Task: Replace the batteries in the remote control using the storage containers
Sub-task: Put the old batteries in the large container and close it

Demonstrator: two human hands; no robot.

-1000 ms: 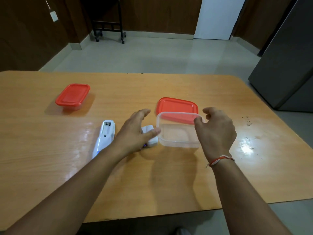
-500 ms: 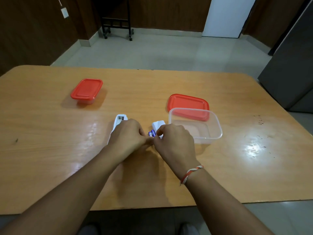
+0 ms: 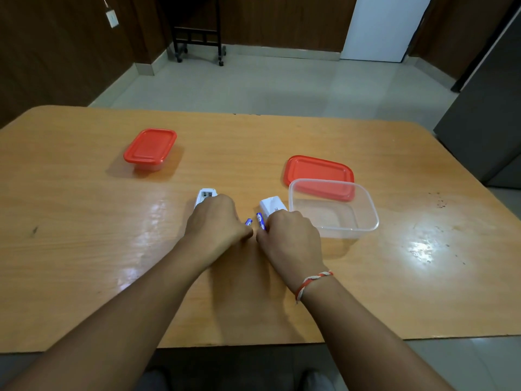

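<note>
Battery (image 3: 261, 220) in each hand

Plain indoor room, office or meeting-room type rather than kitchen or workshop. Large wood-laminate desk (image 3: 253, 142) with rounded corners fills the near ground. Pale tiled floor (image 3: 267, 86) beyond it. Dark wood-panelled walls (image 3: 56, 52) far and left, skirted in pale tile. White door (image 3: 380, 26) far right. Grey cabinet (image 3: 485, 117) at right edge. Black wheeled stand (image 3: 197, 38) against far wall. Wall switch (image 3: 112, 18) far left.
</note>
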